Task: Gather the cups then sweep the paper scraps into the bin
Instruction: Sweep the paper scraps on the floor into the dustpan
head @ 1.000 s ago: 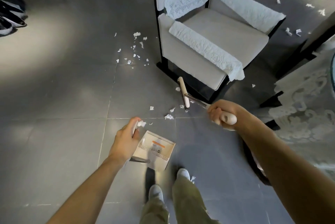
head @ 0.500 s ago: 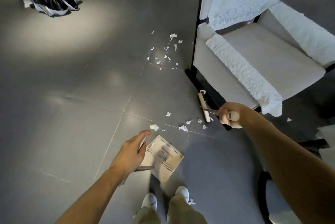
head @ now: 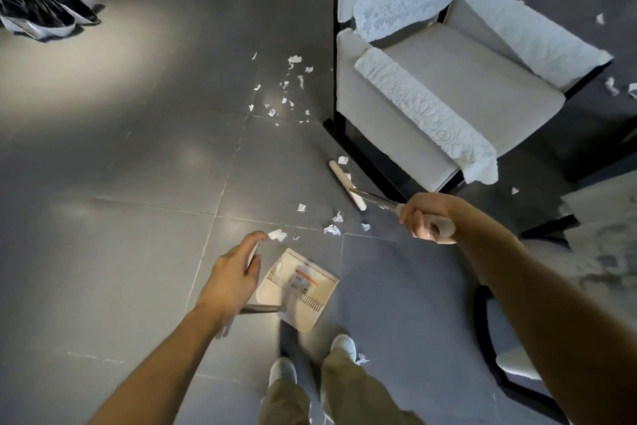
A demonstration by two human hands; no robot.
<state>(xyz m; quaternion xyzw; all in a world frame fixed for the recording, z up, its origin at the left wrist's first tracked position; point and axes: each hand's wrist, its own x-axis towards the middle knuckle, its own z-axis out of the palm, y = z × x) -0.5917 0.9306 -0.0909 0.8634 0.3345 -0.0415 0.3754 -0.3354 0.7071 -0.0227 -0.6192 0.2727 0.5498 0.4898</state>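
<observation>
In the head view, the right hand (head: 426, 219) is wrapped tightly around the pale grip of a short broom (head: 346, 185). Its metal shaft runs forward and to the left from the fist. The broom's narrow head lies on the grey tiled floor (head: 138, 218) just beside the dark base of the armchair (head: 448, 90), with its long axis running away from the person. The left hand (head: 234, 274) holds the upright handle of the dustpan (head: 303, 290), fingers curled around it. The pan sits low in front of the shoes (head: 283, 371), its mouth facing forward and to the right. The nearest paper scraps (head: 332, 230) lie strewn between the broom head and the pan's lip, closer to the left hand's side. To reach the pan they need a stroke drawn back and to the left. A larger cluster of scraps (head: 286, 90) lies further ahead beside the chair's corner, and more lie beyond the chair to the right. A black bag (head: 44, 7), possibly the bin's liner, sits far off at the upper left. No cups are in view.
</observation>
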